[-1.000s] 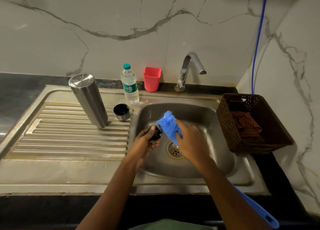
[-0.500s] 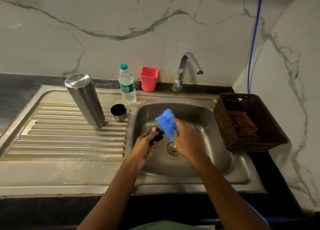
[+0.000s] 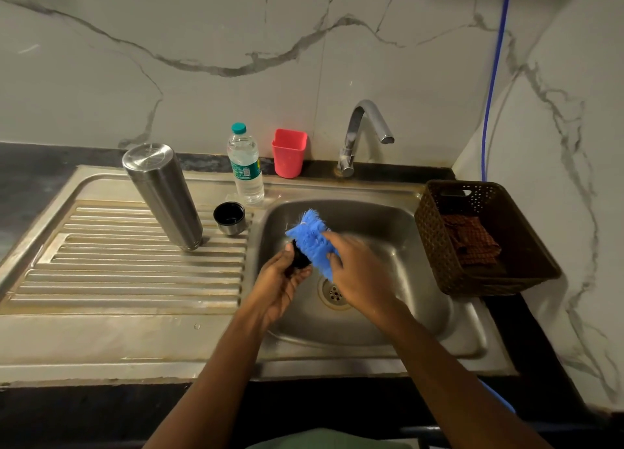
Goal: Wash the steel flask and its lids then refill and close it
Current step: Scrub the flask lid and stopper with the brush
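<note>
The dark worktop [image 3: 20, 165] carries a steel sink unit [image 3: 101, 344] whose ribbed drainboard [image 3: 135, 280] bears the steel flask [image 3: 162, 195], a small lid cup [image 3: 230, 218] and a water bottle [image 3: 245, 168], with a red cup [image 3: 289, 153] behind and a brown basket [image 3: 435, 239] at right.

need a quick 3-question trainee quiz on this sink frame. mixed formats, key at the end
1. True or false: the steel flask stands on the drainboard, not in the sink basin.
2. What does the left hand hold? A) a spoon B) a small black lid C) a plate
3. Short answer: what does the right hand grip and hold against that lid?

Key
1. True
2. B
3. The blue brush
</note>
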